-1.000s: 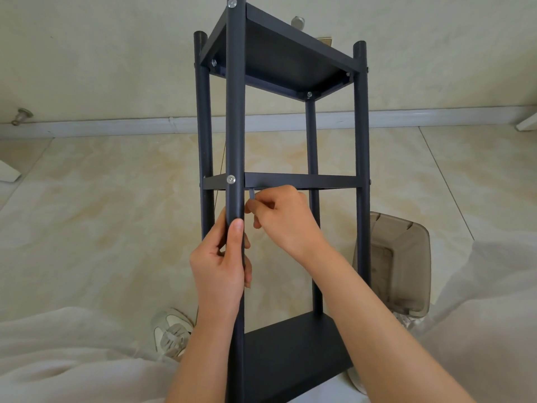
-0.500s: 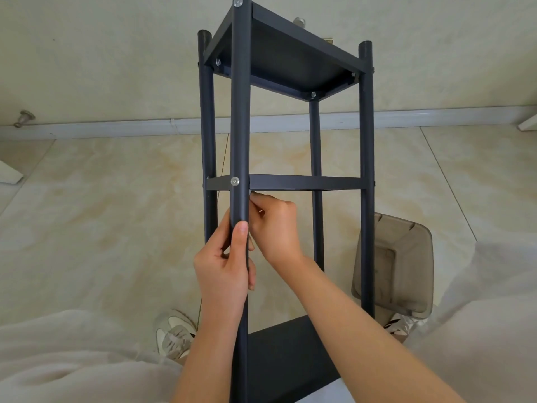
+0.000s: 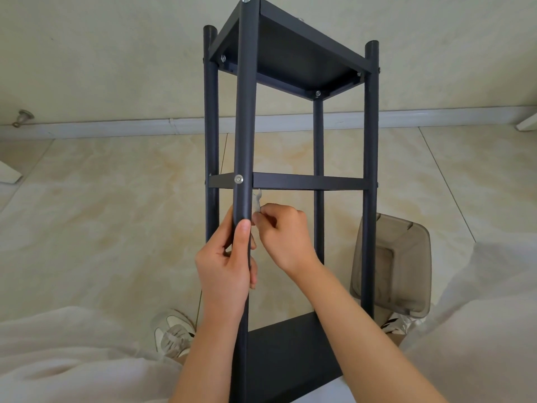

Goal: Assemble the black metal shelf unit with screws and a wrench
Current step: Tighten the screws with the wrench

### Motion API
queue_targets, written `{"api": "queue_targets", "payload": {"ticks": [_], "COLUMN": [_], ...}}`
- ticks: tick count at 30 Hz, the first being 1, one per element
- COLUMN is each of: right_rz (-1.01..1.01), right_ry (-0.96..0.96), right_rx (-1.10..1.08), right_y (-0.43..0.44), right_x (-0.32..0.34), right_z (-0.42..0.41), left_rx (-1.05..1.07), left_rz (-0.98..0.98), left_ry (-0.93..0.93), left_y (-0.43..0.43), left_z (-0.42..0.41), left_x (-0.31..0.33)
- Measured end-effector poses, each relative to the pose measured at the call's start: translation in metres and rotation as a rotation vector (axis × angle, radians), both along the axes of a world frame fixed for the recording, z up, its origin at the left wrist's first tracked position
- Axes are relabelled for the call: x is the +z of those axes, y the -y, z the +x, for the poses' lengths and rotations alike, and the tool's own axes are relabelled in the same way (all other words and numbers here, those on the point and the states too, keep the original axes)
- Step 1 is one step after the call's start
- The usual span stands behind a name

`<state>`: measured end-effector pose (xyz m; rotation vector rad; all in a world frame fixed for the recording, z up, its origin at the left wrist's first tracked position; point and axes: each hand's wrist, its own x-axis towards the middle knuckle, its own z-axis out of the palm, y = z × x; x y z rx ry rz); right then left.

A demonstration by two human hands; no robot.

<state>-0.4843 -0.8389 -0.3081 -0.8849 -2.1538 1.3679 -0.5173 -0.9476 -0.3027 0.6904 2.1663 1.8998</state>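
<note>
Shelf unit stands upright on the tiled floor, right in front of the person, black posts rising to the top shelf. Left hand is wrapped round the near front post, thumb pressed up its face, just under the middle shelf. Right hand sits just beside it, to the right of that post, fingers curled and pinching a small flat silver wrench. The wrench points up toward the underside of the middle shelf, but whether it sits on a nut I cannot tell. A silver screw shows on the post at that level. A smoky plastic bin lies tipped by the right rear post, and a white shoe is on the floor to the lower left.
</note>
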Motion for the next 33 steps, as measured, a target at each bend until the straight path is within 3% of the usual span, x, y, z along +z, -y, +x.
{"api": "queue_targets", "payload": {"ticks": [20, 33], "right_rz": [0.073, 0.183], "right_ry": [0.015, -0.171], "right_rx": [0.044, -0.114], "right_y": [-0.007, 0.003], "right_x": [0.033, -0.003], "right_z": [0.004, -0.024], "left_rx": [-0.004, 0.004], "left_rz": [-0.016, 0.001], "left_ry": [0.018, 0.029], "left_y": [0.000, 0.000], "left_z": [0.001, 0.001], "left_x": [0.001, -0.001]}}
